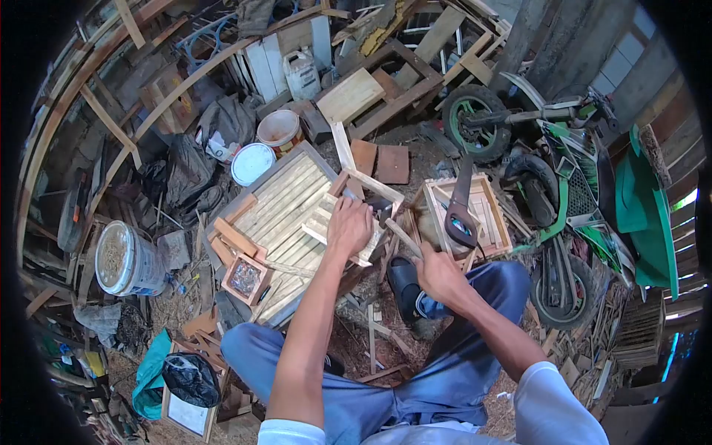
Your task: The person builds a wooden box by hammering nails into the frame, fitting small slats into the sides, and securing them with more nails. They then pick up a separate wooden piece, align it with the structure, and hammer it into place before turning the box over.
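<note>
Motorbike [582, 185], green and black, is off to the right of the desk [285, 196]. The desk is made of wood strips. Just right of the desk is an open crate [498, 216]. A wood frame [376, 186] is at the desk's right edge, with the left hand [351, 225] on top; I can't tell if that grip is squeezing the wood. A saw [461, 193] rests on the crate. The right hand [443, 276] has its grip wrapped tight around a hammer [404, 238], right of the desk. A little box [259, 288] of bits sits at the desk's near left side.
</note>
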